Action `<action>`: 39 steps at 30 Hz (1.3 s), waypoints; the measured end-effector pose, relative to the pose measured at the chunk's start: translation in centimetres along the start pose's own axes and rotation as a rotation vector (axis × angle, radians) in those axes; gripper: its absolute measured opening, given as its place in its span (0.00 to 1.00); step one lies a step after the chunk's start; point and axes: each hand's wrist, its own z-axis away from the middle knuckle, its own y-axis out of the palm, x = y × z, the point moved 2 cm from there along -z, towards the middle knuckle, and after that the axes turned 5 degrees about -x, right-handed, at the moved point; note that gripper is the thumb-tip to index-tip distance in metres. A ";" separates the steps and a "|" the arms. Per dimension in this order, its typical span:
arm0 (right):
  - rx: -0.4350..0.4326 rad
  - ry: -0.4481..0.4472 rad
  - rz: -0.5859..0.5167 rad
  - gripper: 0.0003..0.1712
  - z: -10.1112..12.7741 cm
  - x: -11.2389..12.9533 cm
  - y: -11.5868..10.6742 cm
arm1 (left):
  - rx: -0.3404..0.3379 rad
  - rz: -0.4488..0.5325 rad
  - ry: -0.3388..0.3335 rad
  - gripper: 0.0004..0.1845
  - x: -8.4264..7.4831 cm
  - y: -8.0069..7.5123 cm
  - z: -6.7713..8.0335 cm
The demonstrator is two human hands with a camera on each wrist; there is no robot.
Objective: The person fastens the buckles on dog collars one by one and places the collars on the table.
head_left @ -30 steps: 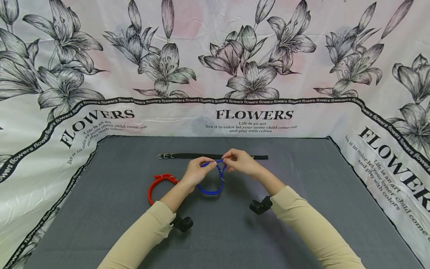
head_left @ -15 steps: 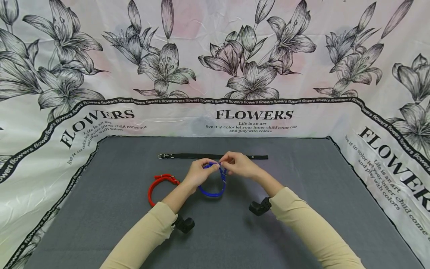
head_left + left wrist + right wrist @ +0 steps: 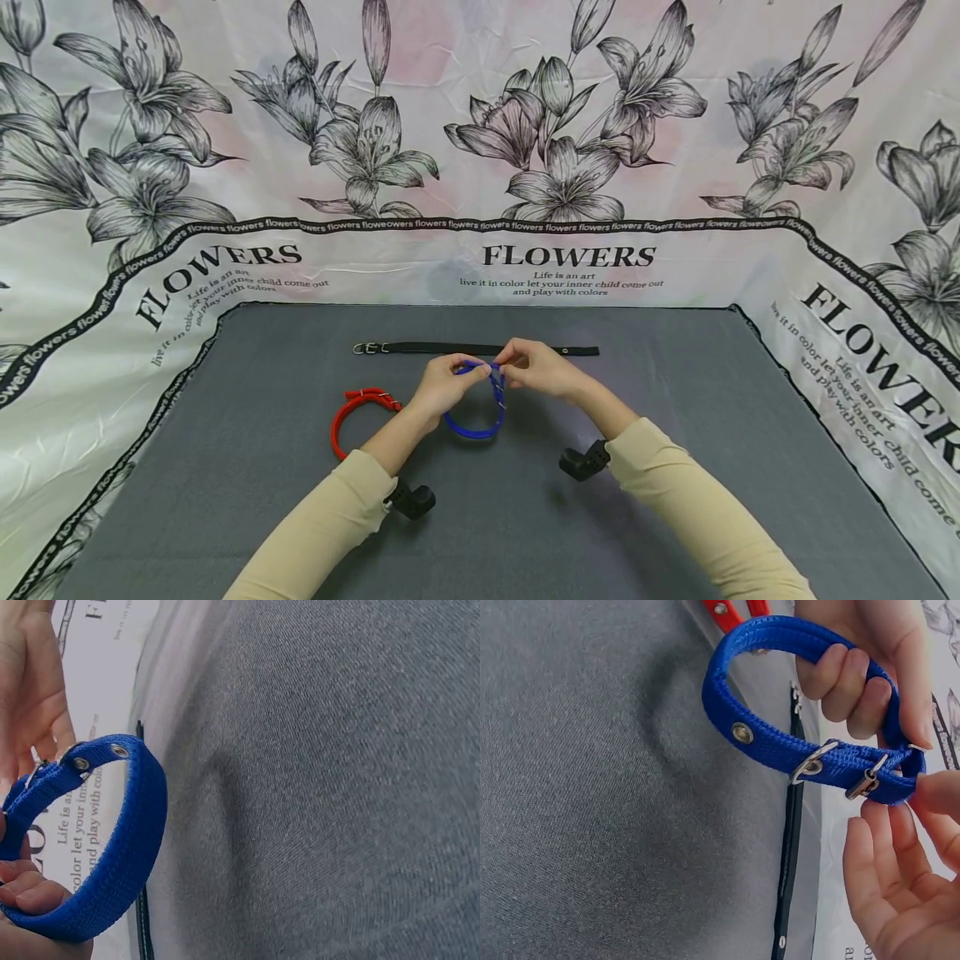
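Note:
A blue pet collar [image 3: 472, 432] with metal eyelets, a buckle [image 3: 862, 784] and a metal ring [image 3: 810, 761] forms a loop above the grey cloth. My left hand [image 3: 437, 387] grips the band, its fingers curled through the loop in the right wrist view. With thumb and fingers, my right hand [image 3: 542, 368] pinches the strap beside the buckle; its other fingers extend below the band. Both hands meet near the top of the loop. The left wrist view shows the outer side of the collar [image 3: 154, 802], its buckle end partly hidden.
A red collar [image 3: 337, 425], fastened in a loop, lies left, partly behind the left forearm. Behind the hands, a black collar [image 3: 427, 347] lies straight across the grey cloth [image 3: 675, 392]. A floral printed sheet [image 3: 405, 267] borders the cloth.
My hands have drawn closer together at the top of the blue collar, and the strap stretch between them has shortened. The loop has shifted slightly right.

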 end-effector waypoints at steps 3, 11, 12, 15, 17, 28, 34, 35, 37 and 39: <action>0.010 -0.048 0.073 0.06 0.1 0.2 0.1 | 0.014 -0.004 -0.001 0.15 0.0 0.3 0.1; -0.039 -0.025 0.087 0.04 0.1 0.1 0.2 | -0.013 0.011 -0.013 0.12 0.1 0.4 -0.1; -0.045 -0.024 0.085 0.04 0.1 0.0 0.3 | -0.012 0.016 -0.022 0.12 0.2 0.4 -0.1; -0.055 -0.041 0.087 0.03 0.0 -0.3 0.4 | -0.007 0.033 -0.048 0.13 0.2 0.4 -0.1; -0.055 -0.054 0.085 0.03 -0.1 -0.4 0.5 | -0.003 0.047 -0.060 0.14 0.3 0.4 0.0; -0.047 0.006 -0.048 0.13 0.2 -0.8 0.5 | -0.041 0.079 -0.077 0.16 0.5 -0.1 -0.5; 0.013 0.052 -0.098 0.20 0.4 -1.6 1.0 | -0.074 0.132 -0.075 0.16 0.4 -0.3 -0.5; 0.016 0.058 -0.101 0.21 0.5 -1.7 1.1 | -0.075 0.146 -0.068 0.16 0.4 -0.3 -0.5; 0.009 0.061 -0.098 0.23 0.5 -1.8 1.2 | -0.071 0.175 -0.055 0.18 0.4 -0.3 -0.4; -0.006 0.058 -0.087 0.24 0.5 -1.7 1.3 | -0.062 0.200 -0.048 0.18 0.3 -0.2 -0.4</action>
